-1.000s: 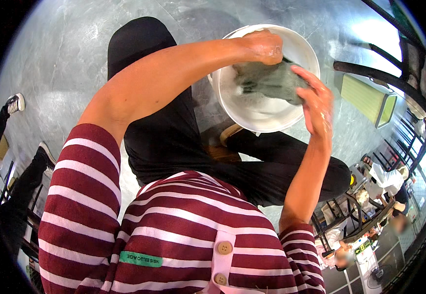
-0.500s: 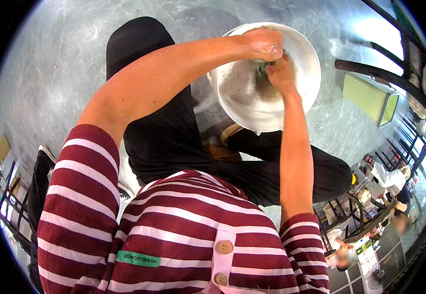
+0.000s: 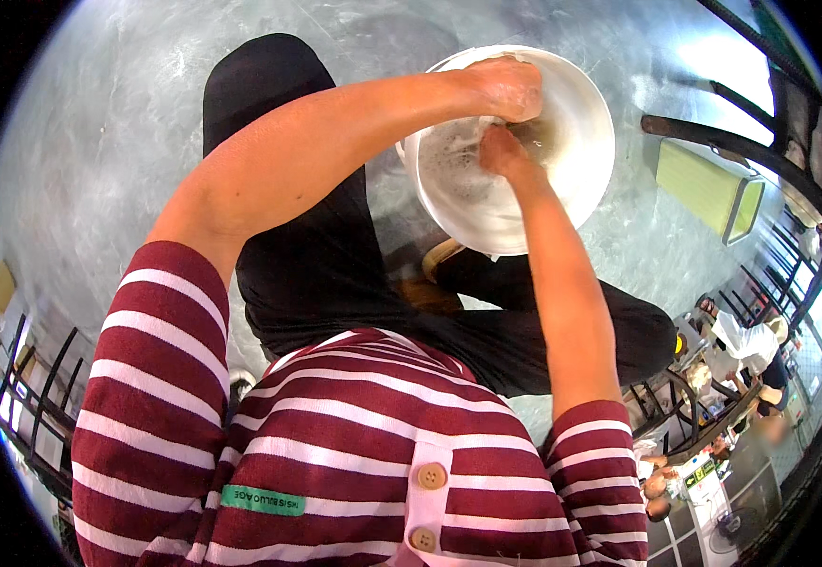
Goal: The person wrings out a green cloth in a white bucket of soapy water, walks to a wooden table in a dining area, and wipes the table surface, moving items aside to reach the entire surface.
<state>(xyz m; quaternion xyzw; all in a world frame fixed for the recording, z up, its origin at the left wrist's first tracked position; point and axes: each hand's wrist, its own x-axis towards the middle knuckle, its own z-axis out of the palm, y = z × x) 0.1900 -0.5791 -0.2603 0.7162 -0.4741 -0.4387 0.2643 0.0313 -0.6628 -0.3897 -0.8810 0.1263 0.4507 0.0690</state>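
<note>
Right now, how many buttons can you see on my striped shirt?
2: one button on the pale placket, another button below it, nearer the picture's lower edge. More may be hidden.

Bright light [image 3: 737, 68] gleams on the mottled grey floor [image 3: 118, 161] near black-framed furniture [image 3: 685, 129].

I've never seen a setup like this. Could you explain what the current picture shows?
There is no machine here, just a person's two bare hands. The view comes from a fisheye camera worn on the head, the left of a pair, looking down, so straight edges bend near the rim. A white bucket stands on the grey floor, with foamy liquid inside. The left hand and right hand are close together at its opening. Their fingertips are hidden, so I can't tell what either grip holds. A green bin is off to the right.
</note>
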